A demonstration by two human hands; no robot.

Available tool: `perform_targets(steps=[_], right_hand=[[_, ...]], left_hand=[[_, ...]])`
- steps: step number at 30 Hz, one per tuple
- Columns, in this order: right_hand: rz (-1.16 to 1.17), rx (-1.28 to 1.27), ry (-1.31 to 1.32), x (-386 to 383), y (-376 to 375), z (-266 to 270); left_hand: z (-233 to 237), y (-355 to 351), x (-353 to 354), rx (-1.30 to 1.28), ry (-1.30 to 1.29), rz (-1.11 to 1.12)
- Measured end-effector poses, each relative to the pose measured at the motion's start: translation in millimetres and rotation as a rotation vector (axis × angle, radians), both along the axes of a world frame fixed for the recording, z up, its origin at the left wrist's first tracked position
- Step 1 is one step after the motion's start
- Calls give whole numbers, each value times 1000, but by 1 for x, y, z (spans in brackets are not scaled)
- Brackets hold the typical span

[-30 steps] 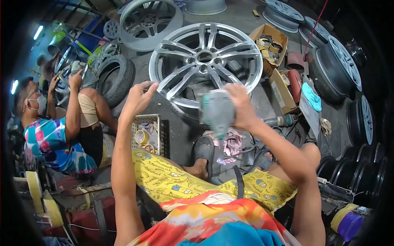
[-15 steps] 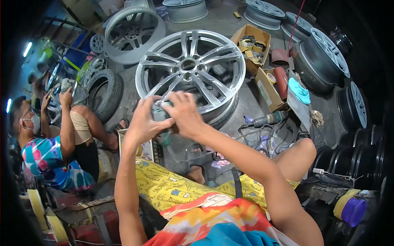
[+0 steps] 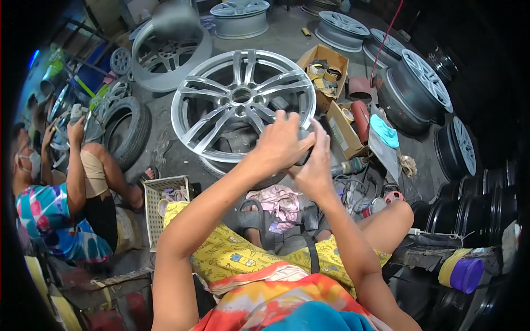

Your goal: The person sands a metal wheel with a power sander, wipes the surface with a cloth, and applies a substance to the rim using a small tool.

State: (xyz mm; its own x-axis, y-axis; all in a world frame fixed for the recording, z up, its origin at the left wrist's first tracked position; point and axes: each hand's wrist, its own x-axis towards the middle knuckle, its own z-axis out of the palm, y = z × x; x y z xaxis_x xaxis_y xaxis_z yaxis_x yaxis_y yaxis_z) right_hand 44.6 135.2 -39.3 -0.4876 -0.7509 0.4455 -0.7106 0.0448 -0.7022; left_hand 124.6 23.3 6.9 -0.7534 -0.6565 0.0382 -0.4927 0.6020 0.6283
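Observation:
A silver multi-spoke wheel rim (image 3: pixel 255 92) lies face up in front of me, on top of a tire. My left hand (image 3: pixel 281 142) and my right hand (image 3: pixel 316 161) are together at the rim's lower right edge. Both are closed around a hand-held power sander (image 3: pixel 303 148), of which only a dark part shows between the fingers. My left hand covers most of the tool from above, and my right hand grips it from the right side. Whether the sander's pad touches the metal is hidden.
At left a masked person (image 3: pixel 55 198) sits holding a tool against another wheel. A plastic basket (image 3: pixel 149 212) stands by my knee. Cardboard boxes (image 3: pixel 345 135) hold supplies at right. A corded power tool (image 3: pixel 350 166) lies on the floor. More wheels (image 3: pixel 237 22) stand around.
Both hands have moved with the sander from the rim's lower left side to its lower right. My view has shifted, showing the basket and a pink cloth more fully.

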Motion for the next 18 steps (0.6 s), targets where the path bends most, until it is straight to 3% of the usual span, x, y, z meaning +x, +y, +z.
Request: perform_targets(steps=[2,4,6,10,13,18], right_hand=[[28,61,21,-22,-1,2],[35,66,101,-42,-4,0],[-11,120,125,-50,-9,5],[81,132,193,-38,-9,11],[178,172,195,-19,-4,15],[252,213,251,-13,-8,22]], left_hand=[[-17,-7,-9,-9,29,-24],[-30,-18,-11,-14,324,-199],[-27,-21,-12,14,363,-184],[-2,-20,6,-44,188,-191],[30,-7,31,-37,-122,-221],[21,-12,46,1,-115,-190]])
